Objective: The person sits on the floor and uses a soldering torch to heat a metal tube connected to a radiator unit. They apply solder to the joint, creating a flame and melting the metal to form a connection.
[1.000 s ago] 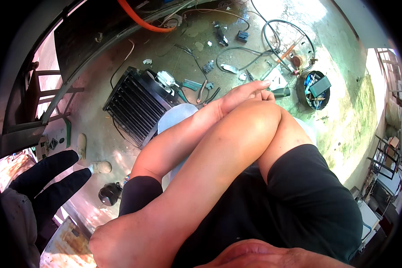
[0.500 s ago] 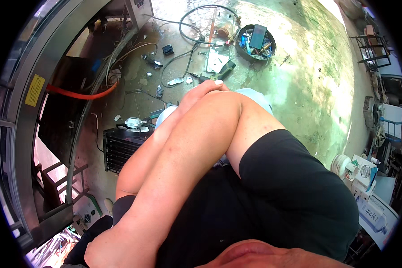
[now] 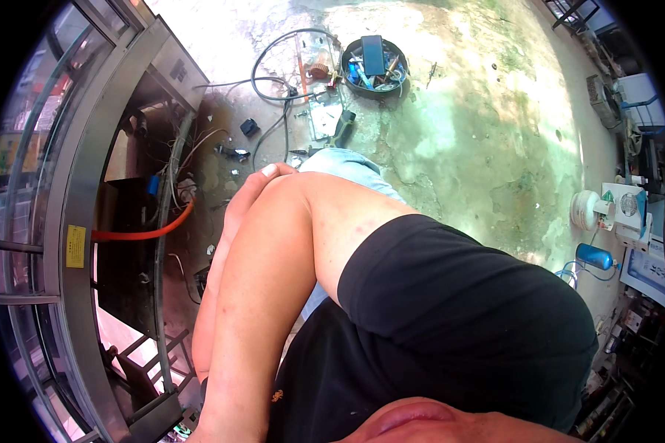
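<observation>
Partly hidden, left hand (image 3: pixel 255 186) touching right elbow (image 3: pixel 294 198)

The left hand (image 3: pixel 252 189) touches the right elbow (image 3: pixel 297 196), a black basin (image 3: pixel 375 94) beyond.

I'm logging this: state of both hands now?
Left hand: beside the right elbow, partly hidden; open or closed can't be told.
Right hand: out of view.
</observation>
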Demonstrator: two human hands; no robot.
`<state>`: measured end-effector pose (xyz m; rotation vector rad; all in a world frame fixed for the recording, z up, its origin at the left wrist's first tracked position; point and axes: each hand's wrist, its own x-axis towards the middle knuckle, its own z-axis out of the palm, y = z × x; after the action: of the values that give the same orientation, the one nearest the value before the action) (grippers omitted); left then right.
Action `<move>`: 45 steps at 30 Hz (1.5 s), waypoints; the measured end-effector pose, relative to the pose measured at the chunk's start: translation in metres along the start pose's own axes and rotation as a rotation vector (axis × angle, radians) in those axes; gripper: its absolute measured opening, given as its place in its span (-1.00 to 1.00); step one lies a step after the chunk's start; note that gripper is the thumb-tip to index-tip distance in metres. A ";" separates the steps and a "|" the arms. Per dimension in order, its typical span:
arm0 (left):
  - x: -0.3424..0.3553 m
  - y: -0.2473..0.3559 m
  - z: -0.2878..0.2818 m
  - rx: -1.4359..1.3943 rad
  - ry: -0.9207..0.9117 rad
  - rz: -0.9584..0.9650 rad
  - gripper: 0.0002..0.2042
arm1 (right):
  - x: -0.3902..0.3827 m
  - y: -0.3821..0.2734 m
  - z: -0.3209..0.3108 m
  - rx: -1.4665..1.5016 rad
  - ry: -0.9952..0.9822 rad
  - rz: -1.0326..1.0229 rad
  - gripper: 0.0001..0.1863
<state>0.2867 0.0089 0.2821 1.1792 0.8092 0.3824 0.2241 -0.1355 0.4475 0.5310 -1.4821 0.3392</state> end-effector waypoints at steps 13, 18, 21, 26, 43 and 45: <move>-0.005 -0.009 -0.043 -0.213 0.037 -0.086 -0.67 | -0.020 0.028 -0.005 -0.073 0.042 0.029 -0.72; -0.005 -0.011 -0.052 -0.241 0.044 -0.121 -0.67 | -0.027 0.037 -0.012 -0.103 0.076 0.021 -0.71; -0.006 -0.015 -0.056 -0.256 0.051 -0.142 -0.67 | -0.031 0.042 -0.016 -0.116 0.098 0.027 -0.71; -0.008 -0.021 -0.062 -0.270 0.069 -0.172 -0.68 | -0.040 0.047 -0.023 -0.145 0.135 0.047 -0.71; 0.001 -0.024 -0.057 -0.318 0.059 -0.234 -0.69 | -0.039 0.040 -0.029 -0.181 0.192 0.021 -0.69; 0.008 -0.023 -0.050 -0.336 0.019 -0.234 -0.69 | -0.035 0.037 -0.025 -0.175 0.187 -0.001 -0.69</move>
<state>0.2519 0.0390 0.2502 0.7604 0.8514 0.3215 0.2235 -0.0870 0.4174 0.3503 -1.3156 0.2489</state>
